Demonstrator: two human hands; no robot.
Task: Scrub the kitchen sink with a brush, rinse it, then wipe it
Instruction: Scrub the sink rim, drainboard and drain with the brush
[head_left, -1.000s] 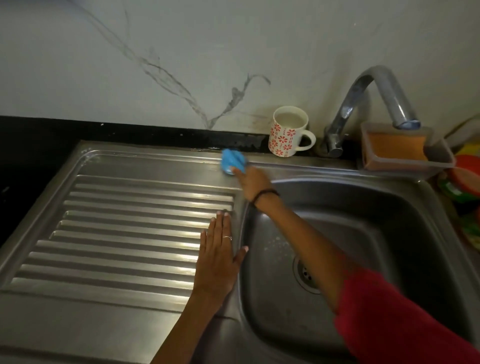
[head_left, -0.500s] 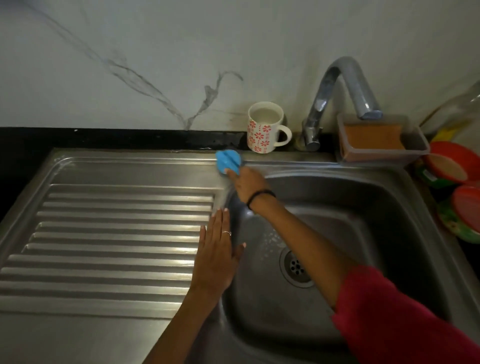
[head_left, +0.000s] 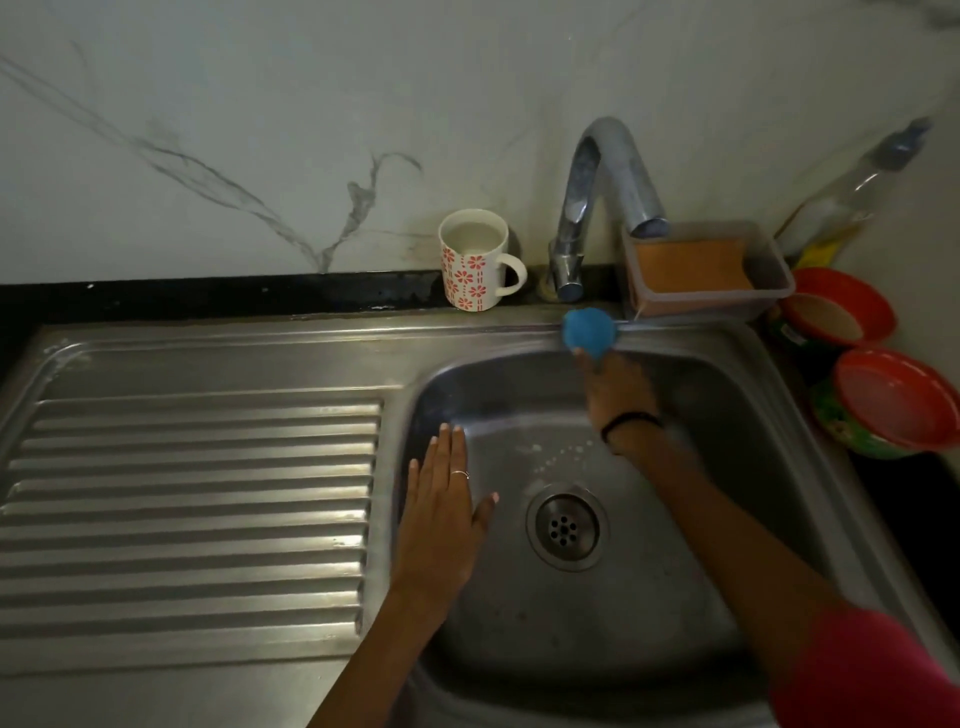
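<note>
OK, we are seeing the right hand (head_left: 618, 392) reaching over the basin, gripping the blue brush (head_left: 590, 332) from below, with the fingers curled on its near side; the hand is motion-blurred, so we are not reading the exact finger placement. The brush is sitting past the fingertips, on the sink's back rim just in front of the tap (head_left: 602, 208) base, with the rounded blue body facing up and looking smooth. A black band is sitting on that wrist and a red sleeve (head_left: 862, 670) is covering the forearm. The left hand (head_left: 441, 514) is lying flat with fingers straight and together, thumb out, resting on the ridge between the drainboard (head_left: 197, 509) and the basin, holding nothing; a thin ring is showing on one finger. We are looking at a brushed stainless sink (head_left: 519, 613) with a ribbed drainboard at left and a round perforated drain (head_left: 566, 527) in the basin floor. Behind it, a white mug (head_left: 475, 260) with red flower print is standing upright beside the curved chrome tap, next to a clear plastic tub (head_left: 706, 270) holding an orange sponge. Red-rimmed bowls (head_left: 893, 400) are stacked at right, against a white veined wall (head_left: 311, 130).
</note>
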